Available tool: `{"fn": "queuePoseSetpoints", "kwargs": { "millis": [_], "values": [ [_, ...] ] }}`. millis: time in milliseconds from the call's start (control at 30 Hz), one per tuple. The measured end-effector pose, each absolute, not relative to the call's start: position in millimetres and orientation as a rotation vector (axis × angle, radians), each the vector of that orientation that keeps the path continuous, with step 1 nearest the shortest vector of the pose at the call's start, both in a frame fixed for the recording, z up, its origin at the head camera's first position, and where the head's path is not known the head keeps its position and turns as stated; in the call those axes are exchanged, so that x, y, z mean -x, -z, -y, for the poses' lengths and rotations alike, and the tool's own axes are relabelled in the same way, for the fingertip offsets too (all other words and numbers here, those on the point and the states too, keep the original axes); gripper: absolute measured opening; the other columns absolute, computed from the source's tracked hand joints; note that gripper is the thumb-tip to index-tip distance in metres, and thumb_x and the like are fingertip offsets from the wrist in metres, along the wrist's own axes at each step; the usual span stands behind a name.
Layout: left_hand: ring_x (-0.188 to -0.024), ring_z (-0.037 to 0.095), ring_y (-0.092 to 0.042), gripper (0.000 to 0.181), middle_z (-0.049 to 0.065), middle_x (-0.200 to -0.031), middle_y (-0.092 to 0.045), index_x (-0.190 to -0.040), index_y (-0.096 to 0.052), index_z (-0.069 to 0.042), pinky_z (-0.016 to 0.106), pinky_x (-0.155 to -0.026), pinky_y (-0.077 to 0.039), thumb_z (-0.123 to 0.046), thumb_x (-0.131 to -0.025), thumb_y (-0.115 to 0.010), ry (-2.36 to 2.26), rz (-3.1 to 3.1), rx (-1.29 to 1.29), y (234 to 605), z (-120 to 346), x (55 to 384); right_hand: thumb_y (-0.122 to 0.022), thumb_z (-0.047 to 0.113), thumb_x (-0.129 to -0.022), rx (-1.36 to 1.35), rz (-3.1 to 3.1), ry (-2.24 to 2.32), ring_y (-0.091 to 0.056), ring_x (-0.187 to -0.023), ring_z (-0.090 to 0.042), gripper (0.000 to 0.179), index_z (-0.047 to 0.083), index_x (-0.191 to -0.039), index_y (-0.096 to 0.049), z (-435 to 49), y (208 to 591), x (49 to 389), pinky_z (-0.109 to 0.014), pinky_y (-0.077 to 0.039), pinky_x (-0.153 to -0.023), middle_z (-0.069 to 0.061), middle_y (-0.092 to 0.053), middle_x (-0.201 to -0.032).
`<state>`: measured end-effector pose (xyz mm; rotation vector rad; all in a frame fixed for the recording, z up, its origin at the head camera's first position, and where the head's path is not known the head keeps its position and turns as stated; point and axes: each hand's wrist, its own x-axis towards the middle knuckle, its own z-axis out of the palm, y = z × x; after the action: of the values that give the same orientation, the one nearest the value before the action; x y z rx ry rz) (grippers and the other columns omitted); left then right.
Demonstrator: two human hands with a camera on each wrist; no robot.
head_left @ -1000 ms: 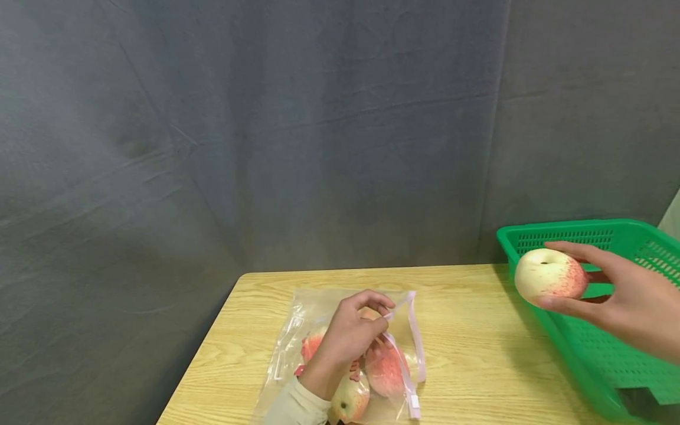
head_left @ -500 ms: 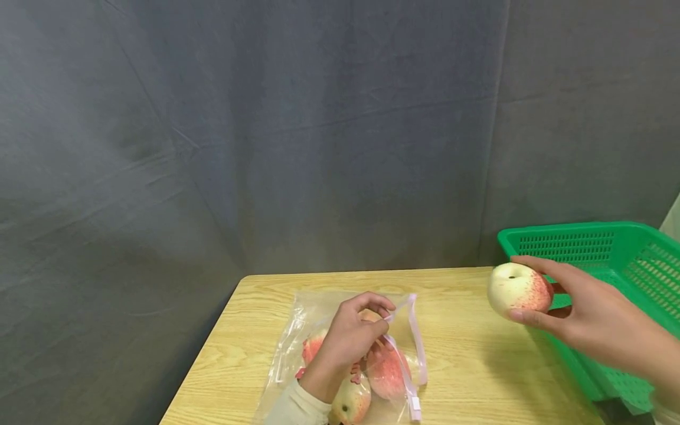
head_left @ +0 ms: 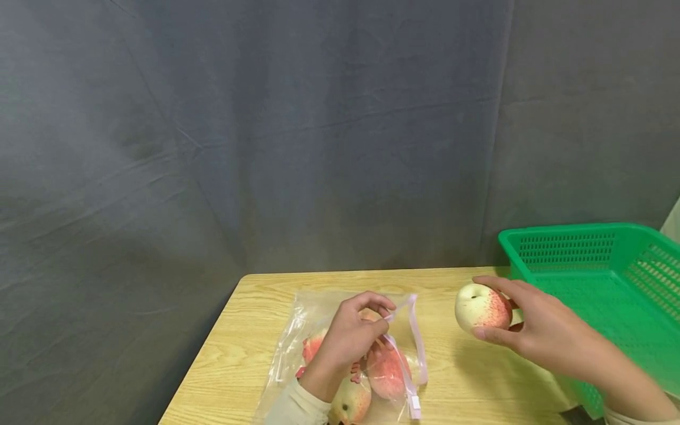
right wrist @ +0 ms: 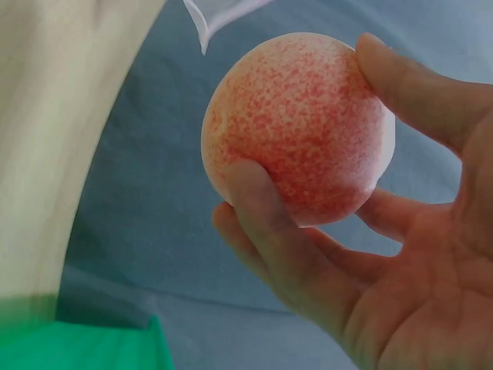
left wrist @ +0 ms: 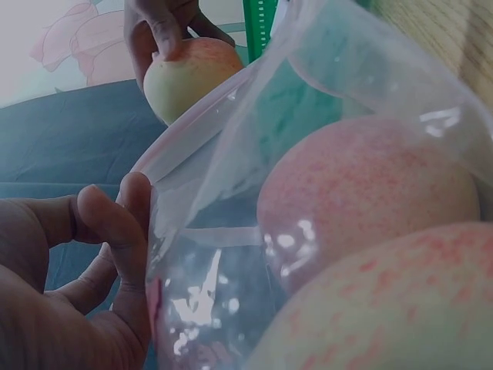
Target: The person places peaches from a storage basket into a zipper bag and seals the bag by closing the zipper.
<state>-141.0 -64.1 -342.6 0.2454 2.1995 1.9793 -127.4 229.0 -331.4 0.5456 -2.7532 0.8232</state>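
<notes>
My right hand (head_left: pixel 536 330) grips a pale yellow peach (head_left: pixel 480 308) with a red blush, held above the table between the bag and the basket. In the right wrist view the thumb and fingers curl round this peach (right wrist: pixel 296 127). My left hand (head_left: pixel 353 333) pinches the pink-edged mouth of a clear zip bag (head_left: pixel 287 330) and holds it raised. Several peaches lie inside the bag, among them a red one (head_left: pixel 388 372) and a yellow one (head_left: pixel 352 401). The left wrist view shows two of the bagged peaches (left wrist: pixel 370 193) close up, behind the clear plastic.
A green plastic basket (head_left: pixel 563 231) with slotted walls stands at the right on the wooden table (head_left: pixel 223 354). The bag's white zip slider (head_left: pixel 415 403) lies at the near right corner. A grey cloth (head_left: pixel 345 136) hangs behind the table.
My right hand has carried the peach left and slightly down, from over the basket's edge to over the table. The left hand and the bag stay in place.
</notes>
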Motion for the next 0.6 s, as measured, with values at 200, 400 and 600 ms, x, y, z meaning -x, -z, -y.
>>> {"fn": "queuePoseSetpoints", "kwargs": {
  "millis": [200,400,600],
  "values": [
    [-0.049,0.010,-0.061,0.020,0.005,-0.099,-0.060,-0.109,-0.068,-0.005,0.019,-0.041,-0.043,0.000,-0.090,-0.063,-1.976,-2.207,-0.246,342.5,63.6,140.9,-0.082,0.051,-0.075,-0.573,2.777,-0.789,-0.061,-0.093,-0.010,0.076,0.026,-0.140,-0.052,-213.7,341.1,125.6,-0.022,-0.051,-0.066,-0.006,-0.061,-0.129],
    [-0.046,0.010,-0.057,0.020,0.004,-0.097,-0.060,-0.109,-0.068,-0.005,0.019,-0.037,-0.037,-0.002,-0.090,-0.063,-1.976,-2.204,-0.223,343.6,62.1,140.3,-0.085,0.043,-0.073,-0.628,2.784,-0.787,-0.063,-0.100,-0.017,0.074,0.022,-0.137,-0.056,-198.3,351.4,126.1,-0.025,-0.053,-0.068,-0.008,-0.063,-0.127],
    [-0.045,0.010,-0.055,0.021,0.004,-0.097,-0.060,-0.110,-0.067,-0.005,0.018,-0.036,-0.035,-0.002,-0.090,-0.063,-1.979,-2.197,-0.223,343.6,61.4,139.7,-0.086,0.042,-0.073,-0.668,2.802,-0.743,-0.064,-0.098,-0.014,0.072,0.020,-0.135,-0.058,-184.2,362.8,125.8,-0.029,-0.055,-0.073,-0.002,-0.065,-0.122]
  ]
}}
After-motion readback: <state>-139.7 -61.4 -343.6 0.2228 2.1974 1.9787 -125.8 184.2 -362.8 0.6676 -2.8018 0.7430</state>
